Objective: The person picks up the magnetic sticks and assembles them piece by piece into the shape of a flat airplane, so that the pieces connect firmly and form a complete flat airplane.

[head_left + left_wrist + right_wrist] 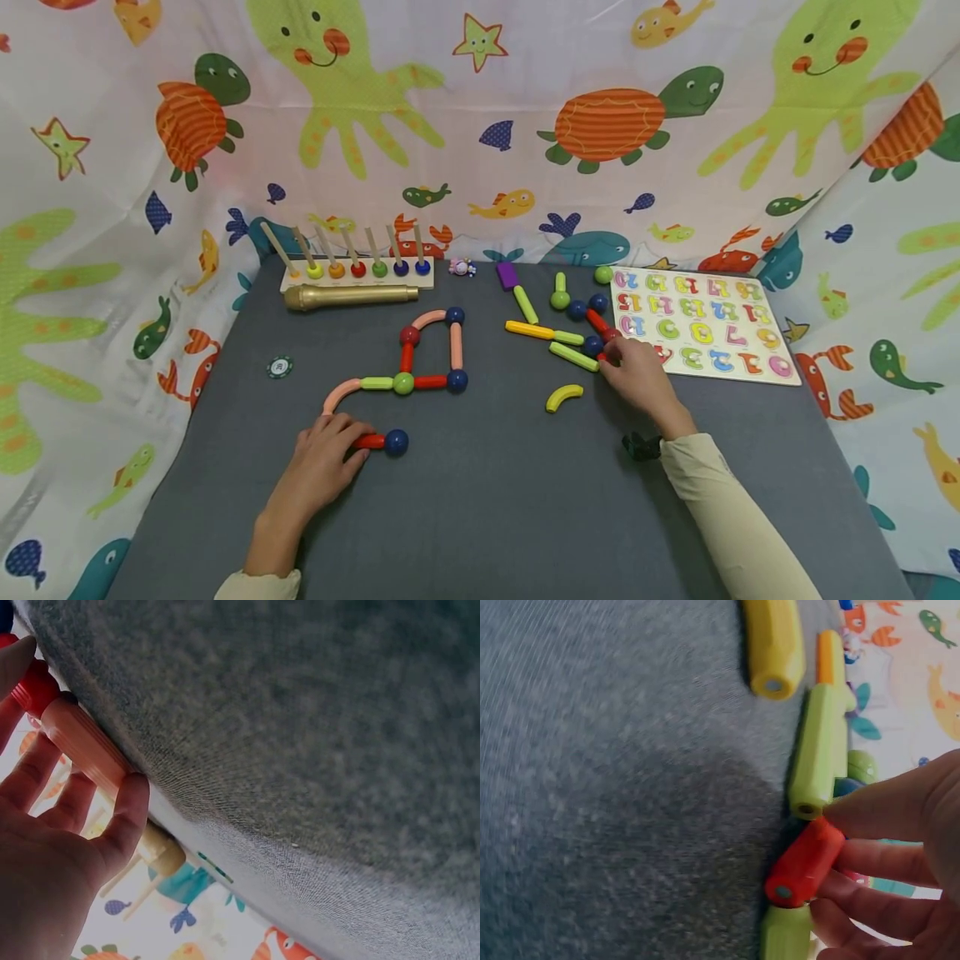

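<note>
My left hand (324,460) holds a red stick (369,442) of a magnetic stick-and-ball set, a blue ball (396,442) at its end. In the left wrist view its fingers lie along a red ball (36,690) and a pink stick (86,742). A curved pink stick (342,393) links toward this hand from a figure of sticks and balls, including a green ball (403,383). On the right, my right hand (637,375) pinches a red stick (806,862) between thumb and fingers, beside light green sticks (814,750) and a blue ball (592,346).
A number puzzle board (720,329) lies at right, behind the right hand. Loose pieces include a yellow curved stick (564,397) and a purple block (507,275). At back left are a peg stand (412,282) and gold microphone (352,297); a round chip (280,367) lies nearer.
</note>
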`<state>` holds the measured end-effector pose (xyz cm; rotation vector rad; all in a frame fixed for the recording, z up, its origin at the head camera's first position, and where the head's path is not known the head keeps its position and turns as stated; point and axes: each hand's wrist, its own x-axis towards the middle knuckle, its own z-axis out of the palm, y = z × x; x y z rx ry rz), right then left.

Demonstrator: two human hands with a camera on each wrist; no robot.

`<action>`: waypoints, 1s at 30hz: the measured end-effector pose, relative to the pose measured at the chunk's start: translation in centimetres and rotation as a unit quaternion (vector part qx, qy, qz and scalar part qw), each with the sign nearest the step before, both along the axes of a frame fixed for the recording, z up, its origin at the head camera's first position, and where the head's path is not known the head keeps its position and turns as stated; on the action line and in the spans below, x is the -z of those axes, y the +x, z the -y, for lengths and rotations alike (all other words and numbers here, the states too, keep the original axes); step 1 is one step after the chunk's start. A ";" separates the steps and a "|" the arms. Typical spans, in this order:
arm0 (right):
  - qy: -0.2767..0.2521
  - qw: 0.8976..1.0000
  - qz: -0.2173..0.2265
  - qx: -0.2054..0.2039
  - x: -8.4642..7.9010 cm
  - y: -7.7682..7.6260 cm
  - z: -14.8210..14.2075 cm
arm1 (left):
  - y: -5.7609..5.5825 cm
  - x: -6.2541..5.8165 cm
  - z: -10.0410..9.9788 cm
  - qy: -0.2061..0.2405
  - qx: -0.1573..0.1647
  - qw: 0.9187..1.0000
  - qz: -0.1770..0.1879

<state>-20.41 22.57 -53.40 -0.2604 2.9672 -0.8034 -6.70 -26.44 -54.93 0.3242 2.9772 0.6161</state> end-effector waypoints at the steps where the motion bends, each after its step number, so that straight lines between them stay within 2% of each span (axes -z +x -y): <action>1: 0.007 1.000 -0.001 -0.001 0.1 -0.1 0.0 | 0.0 0.0 0.0 -0.001 0.000 1.000 0.000; 6: 0.027 1.000 -0.008 -0.006 0.8 -0.6 -0.1 | 0.1 0.0 0.1 -0.001 -0.002 1.000 0.003; 13: 0.064 0.997 -0.049 -0.013 1.9 -0.8 0.1 | 0.2 0.2 0.1 -0.001 -0.005 1.000 -0.008; 19: 0.068 0.994 -0.081 -0.006 2.2 -1.1 0.4 | 0.2 0.4 0.0 -0.005 -0.008 1.000 0.006; 22: 0.064 0.994 -0.086 0.008 2.4 -1.2 0.4 | 0.3 0.5 0.0 -0.003 -0.008 1.000 0.004; 25: 0.046 0.995 -0.082 0.039 2.2 -1.0 0.3 | 0.3 0.5 0.0 0.001 -0.007 1.000 -0.002; 30: -0.044 0.990 -0.078 0.109 0.8 -0.8 0.1 | 0.3 0.4 0.1 0.001 -0.005 1.000 -0.008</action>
